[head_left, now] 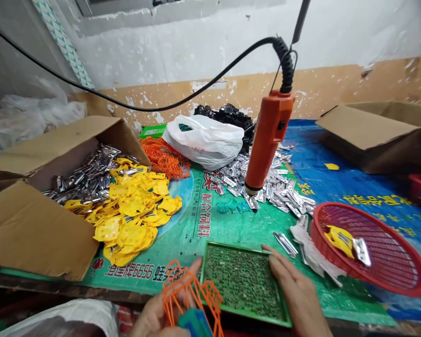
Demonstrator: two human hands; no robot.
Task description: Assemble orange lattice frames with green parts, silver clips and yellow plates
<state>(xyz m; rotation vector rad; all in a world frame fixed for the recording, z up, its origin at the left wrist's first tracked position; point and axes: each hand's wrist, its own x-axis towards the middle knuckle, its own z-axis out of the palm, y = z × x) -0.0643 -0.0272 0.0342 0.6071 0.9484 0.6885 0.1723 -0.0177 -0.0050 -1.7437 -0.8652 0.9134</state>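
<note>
At the bottom centre, my left hand (157, 309) is closed around several thin orange plastic frames (210, 295) and a teal plastic piece (195, 323). Its fingertips reach the left side of a shallow green tray (254, 317). Small metal pieces, perhaps screws (242, 281), cover the bottom of this tray. My right hand (298, 292) grips the tray's right rim, with the thumb hidden. Above the tray hangs an orange electric screwdriver (268, 140), its tip pointing down over a heap of silvery metal strips (284, 187). Small teal pieces (231, 206) lie left of the tip.
Yellow plastic plates (133, 206) and metal parts spill from an open cardboard box (38, 224) at left. Behind are orange frames (164, 157) and a white plastic bag (205, 140). A red basket (389, 248) stands right; another cardboard box (368, 131) sits farther back.
</note>
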